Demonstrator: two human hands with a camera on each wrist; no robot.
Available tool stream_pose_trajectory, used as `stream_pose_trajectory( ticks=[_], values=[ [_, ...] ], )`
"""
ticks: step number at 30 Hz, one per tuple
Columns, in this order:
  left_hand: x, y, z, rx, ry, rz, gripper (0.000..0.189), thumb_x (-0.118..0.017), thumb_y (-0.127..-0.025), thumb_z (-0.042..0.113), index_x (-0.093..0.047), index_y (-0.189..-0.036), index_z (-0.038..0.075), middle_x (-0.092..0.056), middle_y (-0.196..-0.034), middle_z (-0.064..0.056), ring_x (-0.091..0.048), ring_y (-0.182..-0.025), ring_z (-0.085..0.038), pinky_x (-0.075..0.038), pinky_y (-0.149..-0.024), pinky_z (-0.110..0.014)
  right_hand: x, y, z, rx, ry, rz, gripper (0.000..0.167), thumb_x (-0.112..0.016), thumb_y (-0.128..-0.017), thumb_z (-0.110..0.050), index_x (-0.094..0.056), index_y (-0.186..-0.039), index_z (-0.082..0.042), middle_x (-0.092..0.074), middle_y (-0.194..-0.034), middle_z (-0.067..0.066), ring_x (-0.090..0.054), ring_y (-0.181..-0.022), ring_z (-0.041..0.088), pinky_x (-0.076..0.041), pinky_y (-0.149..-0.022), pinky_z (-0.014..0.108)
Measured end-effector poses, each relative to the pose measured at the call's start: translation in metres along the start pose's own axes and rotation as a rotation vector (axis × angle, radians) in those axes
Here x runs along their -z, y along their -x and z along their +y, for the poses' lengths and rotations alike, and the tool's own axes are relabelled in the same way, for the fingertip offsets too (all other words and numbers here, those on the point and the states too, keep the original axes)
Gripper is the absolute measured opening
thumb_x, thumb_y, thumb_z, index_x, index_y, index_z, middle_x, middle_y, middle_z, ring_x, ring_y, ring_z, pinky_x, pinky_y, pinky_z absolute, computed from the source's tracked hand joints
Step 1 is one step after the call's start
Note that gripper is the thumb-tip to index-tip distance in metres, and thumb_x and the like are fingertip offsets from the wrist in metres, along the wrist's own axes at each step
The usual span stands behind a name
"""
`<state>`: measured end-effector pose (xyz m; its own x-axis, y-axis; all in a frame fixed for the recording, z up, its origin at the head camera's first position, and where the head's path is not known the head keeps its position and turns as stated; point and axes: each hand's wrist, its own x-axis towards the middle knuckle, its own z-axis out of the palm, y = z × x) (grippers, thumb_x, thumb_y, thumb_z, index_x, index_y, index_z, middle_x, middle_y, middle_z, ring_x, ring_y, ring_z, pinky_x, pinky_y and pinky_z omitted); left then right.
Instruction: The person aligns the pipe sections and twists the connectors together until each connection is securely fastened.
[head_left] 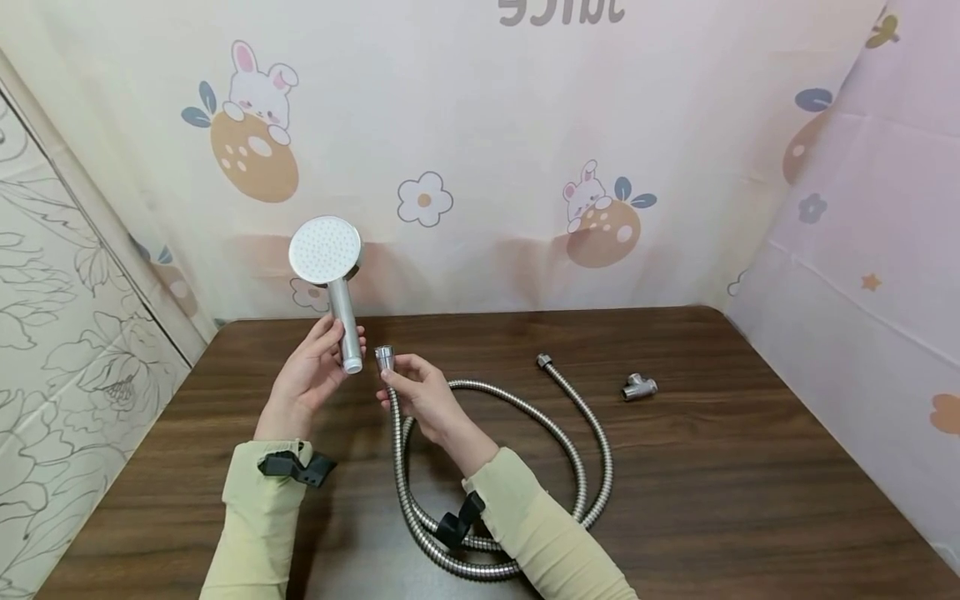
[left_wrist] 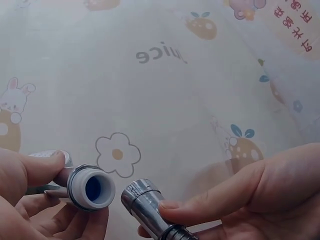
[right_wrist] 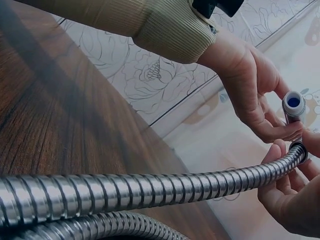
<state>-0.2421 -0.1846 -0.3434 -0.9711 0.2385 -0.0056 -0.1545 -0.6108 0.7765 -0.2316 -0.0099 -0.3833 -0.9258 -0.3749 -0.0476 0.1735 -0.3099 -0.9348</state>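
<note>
A silver hand shower (head_left: 326,252) with a round white spray face is held upright by its handle in my left hand (head_left: 309,379). In the left wrist view the handle's white threaded end (left_wrist: 93,189) shows its open bore. My right hand (head_left: 427,400) pinches the chrome end fitting (left_wrist: 142,200) of a coiled metal shower hose (right_wrist: 150,192), thumb on the near side. The fitting stands just right of the handle's end, apart from it. From there the hose (head_left: 558,433) drops and loops across the table under my right forearm.
On the brown wooden table (head_left: 712,483), the hose's other end nut (head_left: 543,361) lies free near the back. A small chrome tee fitting (head_left: 639,387) rests farther right. A printed curtain (head_left: 480,100) hangs behind the table, with patterned panels at both sides.
</note>
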Motion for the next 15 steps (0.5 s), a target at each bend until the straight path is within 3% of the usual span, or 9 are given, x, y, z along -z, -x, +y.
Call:
stream_pose_trajectory(
  ticks=[5,15],
  values=[
    [-0.0012,-0.0010,0.0016,-0.009,0.013,0.020,0.042,-0.042,-0.096,0.015,-0.024,-0.134,0.018,-0.056,-0.099,-0.006,-0.058,-0.090,-0.014,-0.049,-0.079,-0.026,-0.0001,0.0000,-0.0004,-0.001,0.010,-0.004,0.025,-0.055,-0.090,-0.006,-0.053,-0.114,0.001,-0.059,-0.108,0.022,-0.061,-0.068,0.011,-0.053,-0.067,0.026],
    [-0.0018,-0.0044,0.0029,-0.031,0.029,0.018,0.048,-0.043,-0.096,0.012,-0.020,-0.138,0.018,-0.059,-0.095,-0.006,-0.059,-0.089,-0.015,-0.050,-0.078,-0.027,-0.0011,0.0016,-0.0028,0.029,0.054,0.008,0.033,-0.056,-0.089,-0.005,-0.045,-0.120,-0.002,-0.058,-0.112,0.025,-0.061,-0.067,0.011,-0.054,-0.072,0.033]
  ],
)
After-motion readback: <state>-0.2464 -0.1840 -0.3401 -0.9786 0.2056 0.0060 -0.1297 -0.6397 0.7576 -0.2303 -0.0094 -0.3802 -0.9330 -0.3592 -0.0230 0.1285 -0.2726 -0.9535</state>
